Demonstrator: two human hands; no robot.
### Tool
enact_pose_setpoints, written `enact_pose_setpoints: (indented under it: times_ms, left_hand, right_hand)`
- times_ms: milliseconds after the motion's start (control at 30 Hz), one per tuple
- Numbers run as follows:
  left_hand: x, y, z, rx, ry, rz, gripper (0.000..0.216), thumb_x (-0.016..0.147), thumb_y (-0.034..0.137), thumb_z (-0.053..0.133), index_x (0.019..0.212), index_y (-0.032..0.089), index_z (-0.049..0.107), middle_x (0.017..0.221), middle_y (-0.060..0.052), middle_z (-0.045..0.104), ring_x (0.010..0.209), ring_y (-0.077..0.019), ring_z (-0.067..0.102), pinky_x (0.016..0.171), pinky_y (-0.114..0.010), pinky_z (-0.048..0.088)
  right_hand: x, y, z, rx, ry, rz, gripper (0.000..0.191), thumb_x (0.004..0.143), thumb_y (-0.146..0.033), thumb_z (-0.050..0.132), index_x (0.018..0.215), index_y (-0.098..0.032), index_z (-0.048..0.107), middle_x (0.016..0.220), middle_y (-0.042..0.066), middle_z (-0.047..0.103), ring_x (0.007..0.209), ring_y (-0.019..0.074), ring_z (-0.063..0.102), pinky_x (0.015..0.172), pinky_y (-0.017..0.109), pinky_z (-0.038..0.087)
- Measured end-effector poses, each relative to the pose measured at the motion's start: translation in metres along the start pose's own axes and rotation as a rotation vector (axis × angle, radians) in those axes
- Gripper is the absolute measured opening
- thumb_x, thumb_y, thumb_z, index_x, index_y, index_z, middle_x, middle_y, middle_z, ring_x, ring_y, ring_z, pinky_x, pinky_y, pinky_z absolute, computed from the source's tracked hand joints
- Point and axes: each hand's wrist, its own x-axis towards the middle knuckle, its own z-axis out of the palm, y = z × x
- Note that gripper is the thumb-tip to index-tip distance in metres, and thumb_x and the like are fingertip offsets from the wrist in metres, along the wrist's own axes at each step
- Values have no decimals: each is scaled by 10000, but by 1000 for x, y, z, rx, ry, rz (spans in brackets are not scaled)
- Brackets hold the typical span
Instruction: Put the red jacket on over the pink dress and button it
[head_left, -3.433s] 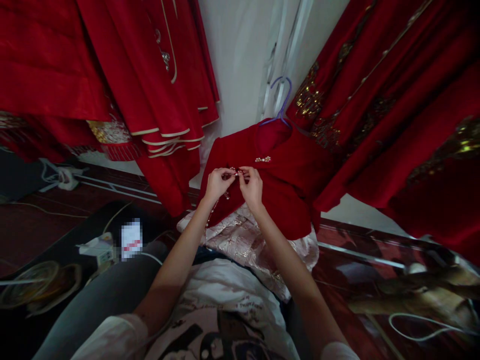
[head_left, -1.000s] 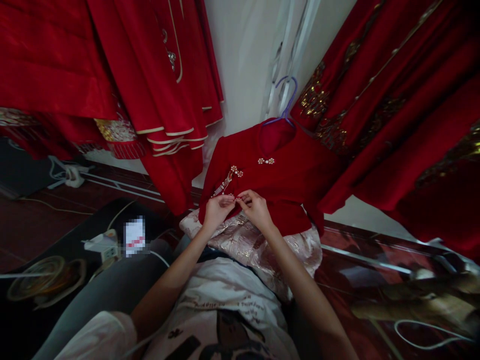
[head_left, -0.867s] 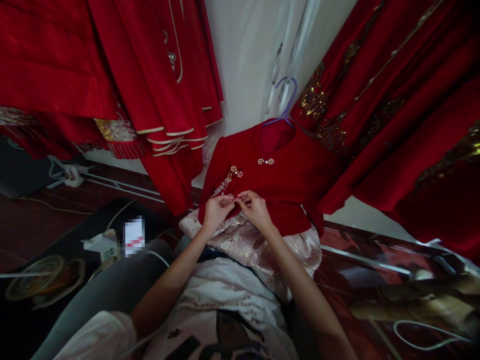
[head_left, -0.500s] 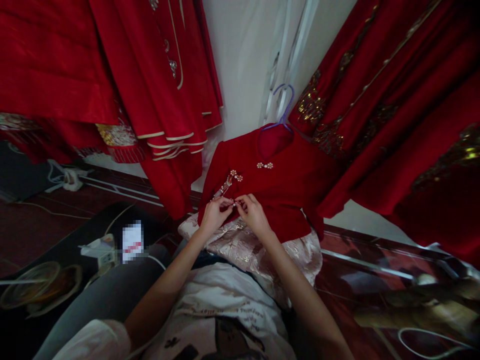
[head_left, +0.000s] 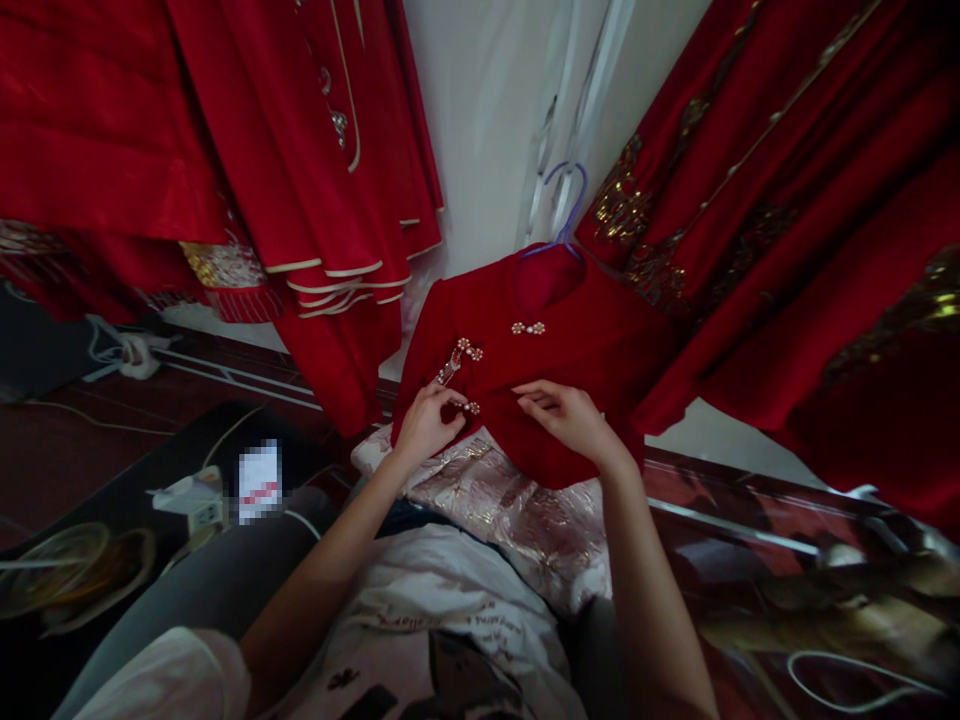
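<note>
A red jacket (head_left: 592, 350) lies spread over my lap on a purple hanger (head_left: 574, 205). Thumb and fingers of my left hand (head_left: 429, 425) close on its front at a pearl-beaded flower fastener (head_left: 471, 408). To the right, my right hand (head_left: 564, 420) is over the jacket, thumb and fingertips drawn together; anything between them is too small to see. A beaded ornament with a tassel (head_left: 457, 358) sits above my left hand. Near the collar is another beaded fastener (head_left: 528, 328). Pale pink shiny fabric (head_left: 510, 510) shows under the jacket.
Red garments with pale piping (head_left: 300, 180) hang at the left, and gold-embroidered red garments (head_left: 750, 220) at the right. A power strip (head_left: 196, 500) and a clear plastic container (head_left: 64, 570) are on a dark surface at my left. A white cable (head_left: 847, 665) lies lower right.
My right hand has moved right, away from the beaded fastener and my left hand. My left hand stays at the fastener, whose beads show more now.
</note>
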Motion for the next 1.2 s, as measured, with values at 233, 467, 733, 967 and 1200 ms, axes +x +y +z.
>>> enact_pose_setpoints:
  times_ms: [233,467,733,967,1200]
  left_hand:
    - [-2,0,3,-22,-15,22,105,834,267,645,922,229,687,956,-41,648,925,-207,618,859,-345,502]
    - [-4,3,4,-53,13,46,67,828,260,666,870,209,660,895,-25,680,872,-184,642,785,-302,518]
    - [-2,1,14,-199,27,-41,87,786,205,690,837,186,622,822,-8,706,766,-153,688,748,-283,555]
    - [-8,2,20,-319,18,-79,95,806,257,658,854,182,622,815,-16,710,753,-153,692,743,-287,563]
    - [30,13,-2,-311,-320,-29,241,828,395,643,808,162,698,763,-42,719,676,-157,661,657,-272,535]
  right_hand:
    - [4,-2,24,56,-132,-42,225,874,-238,598,1080,-216,683,950,52,741,854,165,705,805,332,573]
    - [12,10,49,56,-139,-18,311,854,-229,623,1157,-158,639,1031,104,728,933,182,699,874,353,560]
    - [20,19,67,92,-66,-6,190,850,-186,600,1018,-147,680,953,86,739,879,163,702,842,304,552]
    - [22,28,75,115,-18,-6,140,804,-204,628,936,-172,663,864,44,713,799,140,675,768,264,534]
    - [16,31,69,-100,-31,-14,355,649,-337,768,861,-210,513,767,-22,619,681,130,567,635,235,438]
